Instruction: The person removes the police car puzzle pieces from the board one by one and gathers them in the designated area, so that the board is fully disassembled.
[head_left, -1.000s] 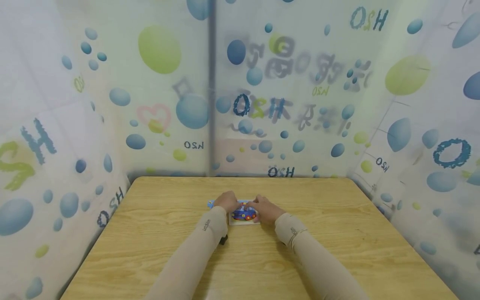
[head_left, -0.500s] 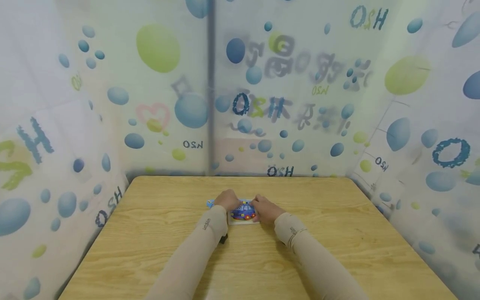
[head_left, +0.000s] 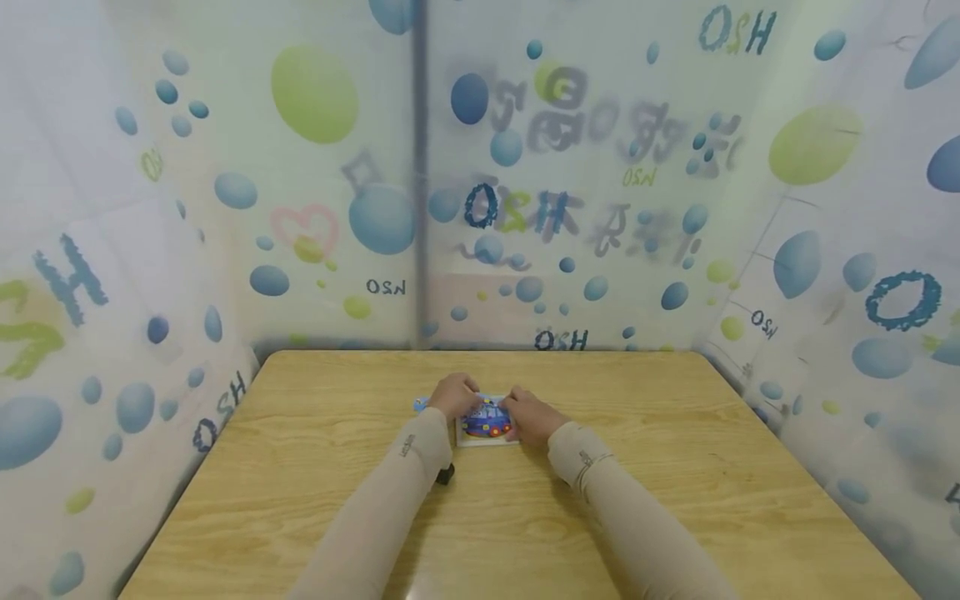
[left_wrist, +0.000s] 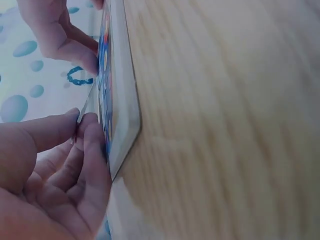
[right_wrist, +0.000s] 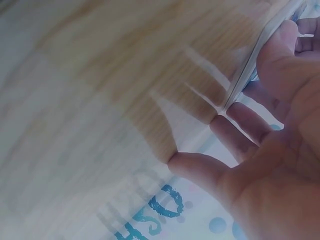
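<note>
A flat board with a picture of a blue car, pale along its rim, lies on the table between both hands. Over its upper left part, my left hand pinches a thin flat piece between thumb and fingers; the left wrist view shows this piece edge-on, tilted up from the board. My right hand rests at the board's right edge. In the right wrist view its thumb lies against the board's edge, while several spread fingers touch the table.
Beyond the left hand, a light blue picture edge shows, mostly hidden. The wooden table reaches back to a patterned curtain, with more curtain on both sides. A small black object shows beneath the left cuff.
The right fingers have drawn back from over the picture to the board's right edge. The left hand has shifted slightly, with its fingers less curled, and more of the car shows.
</note>
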